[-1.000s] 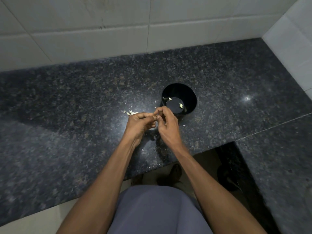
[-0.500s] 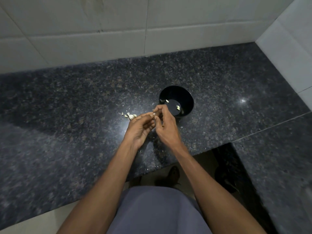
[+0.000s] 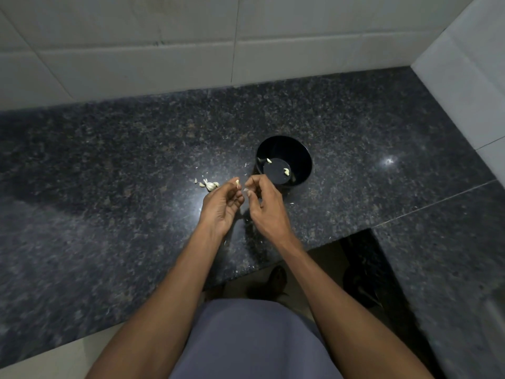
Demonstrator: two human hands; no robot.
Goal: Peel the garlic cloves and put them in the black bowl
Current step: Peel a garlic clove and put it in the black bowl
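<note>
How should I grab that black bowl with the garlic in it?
Grip the black bowl by its round outer wall, coming from the right side. It stands upright with the open top up, and both hands crowd its near-left edge.

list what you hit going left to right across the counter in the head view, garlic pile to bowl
garlic pile → left hand, pinching a garlic clove → right hand, pinching a bit of peel → black bowl, with peeled cloves inside
</note>
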